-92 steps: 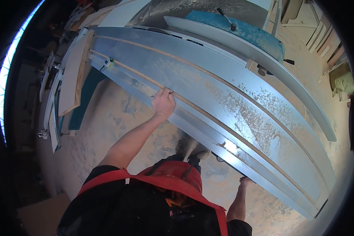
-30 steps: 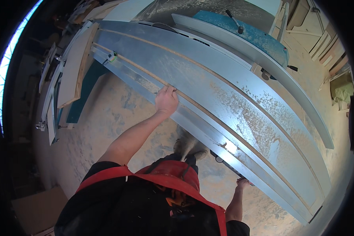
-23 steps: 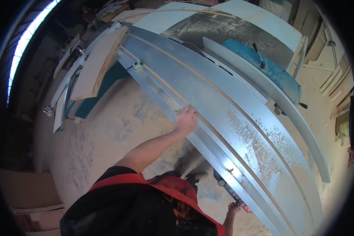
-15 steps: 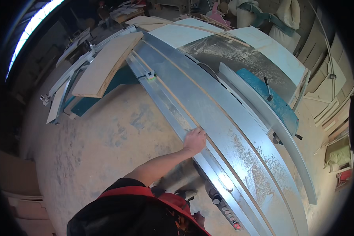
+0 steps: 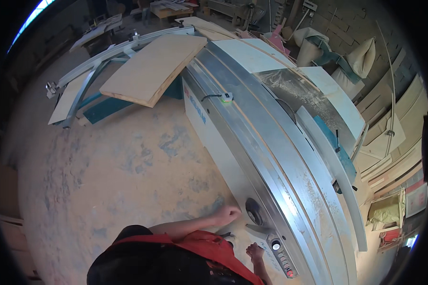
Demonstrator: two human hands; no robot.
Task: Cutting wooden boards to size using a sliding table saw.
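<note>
Spreading along the left of the saw table, the dusty floor (image 5: 128, 166) takes up most of my feed. The long metal saw table (image 5: 290, 166) itself runs from its far end down to its near end on my right, two slots along its top and wood chips scattered towards its right side. At the table's far left corner I have a pale board (image 5: 154, 69), its flat face up and one corner towards me. A curved-looking grey fence (image 5: 338, 173) stands along the table's right side, with a dust-covered teal unit (image 5: 345, 164) just beyond it. On the table's left side, by the near end, sits a button panel (image 5: 281, 259). My person's left hand (image 5: 228, 214) is just left of the table, beside a dark round fitting (image 5: 254, 212) in its flank, fingers curled together in a loose fist; I can't tell whether it touches. The right hand (image 5: 255, 251) is also left of the table, nearest the panel, fingers bent, though it shows too small for me to tell whether they close on anything. A little white device (image 5: 227, 98) rests over the table's left slot, towards the far end, and a red-lit button (image 5: 290, 274) glows at the panel's near end
</note>
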